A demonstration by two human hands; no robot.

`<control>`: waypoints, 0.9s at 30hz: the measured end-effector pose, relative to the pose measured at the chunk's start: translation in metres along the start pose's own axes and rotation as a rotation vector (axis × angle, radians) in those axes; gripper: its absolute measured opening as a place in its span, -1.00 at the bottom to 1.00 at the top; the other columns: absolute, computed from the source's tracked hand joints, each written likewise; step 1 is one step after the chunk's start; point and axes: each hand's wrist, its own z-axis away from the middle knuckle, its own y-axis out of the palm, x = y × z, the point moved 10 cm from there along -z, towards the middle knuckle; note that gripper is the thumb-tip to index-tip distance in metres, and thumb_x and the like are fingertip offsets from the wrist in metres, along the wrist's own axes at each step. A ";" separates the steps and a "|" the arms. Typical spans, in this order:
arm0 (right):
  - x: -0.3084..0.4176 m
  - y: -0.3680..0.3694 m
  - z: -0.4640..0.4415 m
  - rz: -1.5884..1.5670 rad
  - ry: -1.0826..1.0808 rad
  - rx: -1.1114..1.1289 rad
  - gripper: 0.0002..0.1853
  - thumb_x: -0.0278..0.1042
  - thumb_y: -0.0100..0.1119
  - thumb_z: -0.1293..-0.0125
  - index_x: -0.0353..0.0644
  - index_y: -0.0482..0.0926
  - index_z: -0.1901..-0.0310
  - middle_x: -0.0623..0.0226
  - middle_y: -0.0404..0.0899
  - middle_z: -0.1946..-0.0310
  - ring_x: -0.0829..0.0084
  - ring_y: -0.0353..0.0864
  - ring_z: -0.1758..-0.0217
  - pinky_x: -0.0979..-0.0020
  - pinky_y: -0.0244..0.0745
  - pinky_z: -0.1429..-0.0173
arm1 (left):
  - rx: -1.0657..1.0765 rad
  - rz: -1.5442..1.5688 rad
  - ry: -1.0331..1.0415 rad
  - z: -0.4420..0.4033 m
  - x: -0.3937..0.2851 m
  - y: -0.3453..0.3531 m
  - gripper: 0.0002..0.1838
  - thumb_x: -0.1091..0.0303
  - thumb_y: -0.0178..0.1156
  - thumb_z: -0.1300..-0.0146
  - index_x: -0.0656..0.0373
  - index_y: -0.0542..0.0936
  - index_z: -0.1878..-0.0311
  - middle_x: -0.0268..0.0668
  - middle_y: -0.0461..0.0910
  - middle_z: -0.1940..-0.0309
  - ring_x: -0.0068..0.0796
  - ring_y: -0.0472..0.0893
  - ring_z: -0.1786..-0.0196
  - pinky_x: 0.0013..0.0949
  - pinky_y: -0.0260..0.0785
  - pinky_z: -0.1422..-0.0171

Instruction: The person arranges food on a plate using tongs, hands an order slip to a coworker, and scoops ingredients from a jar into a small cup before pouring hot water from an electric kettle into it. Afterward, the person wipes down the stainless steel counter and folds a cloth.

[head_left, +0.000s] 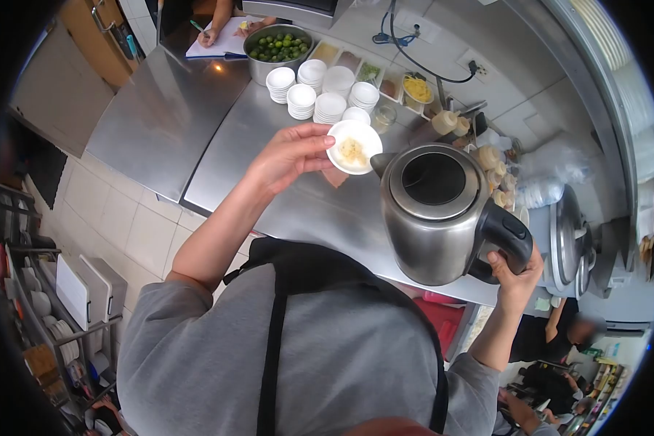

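Note:
Between the thumb and fingers of my left hand (298,154) is a small white bowl (370,138), raised over the steel counter. Something pale yellow and crumbly (353,151) lies inside it. My right hand (514,270) is wrapped round the black handle of a steel electric kettle (429,225). The kettle's lid is down, and its spout is at the bowl's right rim; whether they touch I cannot tell. No liquid shows coming from the spout. Stacks of small white bowls (330,107) stand just beyond my left hand.
A steel pot (269,71) of green limes stands behind the stacks. Ingredient containers (417,90) line the wall, with squeeze bottles (445,122) to their right. Across the counter (232,178), a person's hand (209,36) writes in a notebook (225,42). Other people are at lower right.

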 end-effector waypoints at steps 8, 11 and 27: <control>0.005 0.008 -0.003 0.025 0.029 0.046 -0.67 -0.51 0.42 0.14 -0.31 0.52 0.29 0.44 0.50 0.45 0.65 0.42 0.37 0.62 0.30 0.23 | 0.013 -0.014 -0.010 -0.002 0.006 -0.002 -0.60 0.35 0.20 -0.14 0.37 0.43 0.00 -0.17 0.53 0.17 -0.45 0.57 0.14 -0.41 0.44 0.00; 0.003 0.008 -0.005 0.055 0.031 0.054 -0.66 -0.51 0.42 0.14 -0.32 0.52 0.28 0.44 0.50 0.43 0.65 0.43 0.37 0.61 0.31 0.23 | 0.014 -0.023 -0.018 -0.001 0.008 -0.001 -0.60 0.34 0.20 -0.14 0.37 0.43 0.01 -0.17 0.53 0.17 -0.45 0.57 0.15 -0.40 0.44 0.00; 0.008 0.017 -0.015 0.098 0.023 0.092 -0.64 -0.51 0.41 0.13 -0.33 0.51 0.24 0.43 0.51 0.42 0.65 0.46 0.37 0.62 0.34 0.22 | 0.002 -0.007 -0.062 -0.005 0.021 -0.007 -0.61 0.34 0.22 -0.13 0.36 0.43 0.03 -0.19 0.52 0.22 -0.45 0.58 0.23 -0.42 0.48 0.09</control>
